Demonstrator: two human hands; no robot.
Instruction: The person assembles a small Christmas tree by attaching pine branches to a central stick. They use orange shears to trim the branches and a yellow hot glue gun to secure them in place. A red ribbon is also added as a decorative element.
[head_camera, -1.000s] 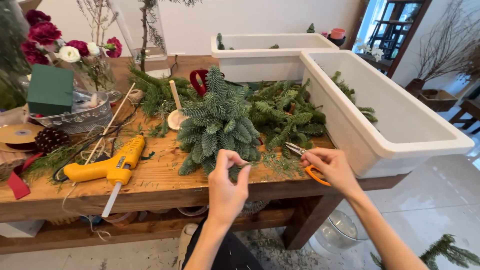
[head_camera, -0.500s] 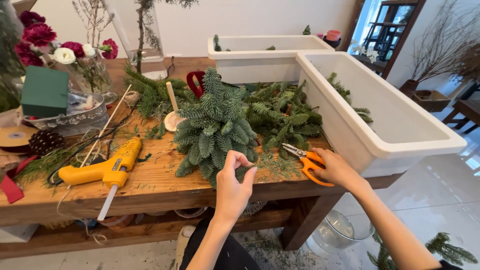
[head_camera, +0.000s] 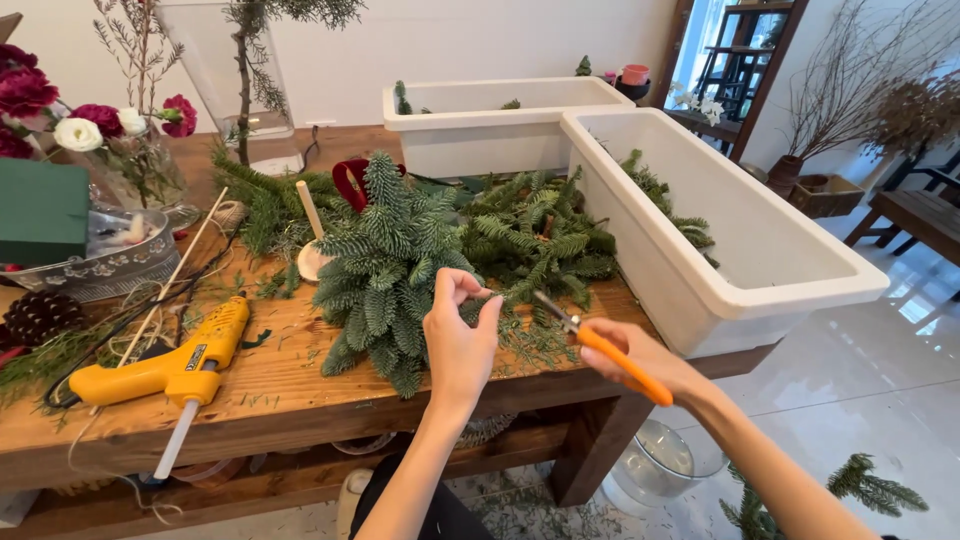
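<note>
A small cone-shaped tree of blue-green fir sprigs (head_camera: 385, 265) lies on the wooden table (head_camera: 270, 385). My left hand (head_camera: 458, 335) pinches a sprig at the tree's lower right side. My right hand (head_camera: 640, 360) holds orange-handled scissors (head_camera: 600, 345), blades pointing left toward my left hand and the sprig, a short gap away. A pile of loose green branches (head_camera: 540, 235) lies just behind the scissors.
Two long white planter boxes (head_camera: 760, 270) (head_camera: 500, 125) stand at the right and back. A yellow glue gun (head_camera: 160, 370), a pine cone (head_camera: 40, 315), a silver tray (head_camera: 95, 270), a green foam block (head_camera: 40, 210) and flowers (head_camera: 90, 125) sit at the left. Red-handled shears (head_camera: 350, 180) lie behind the tree.
My left hand has risen to pinch a sprig on the tree. The right hand has brought the scissors up and left, closer to the left hand.
</note>
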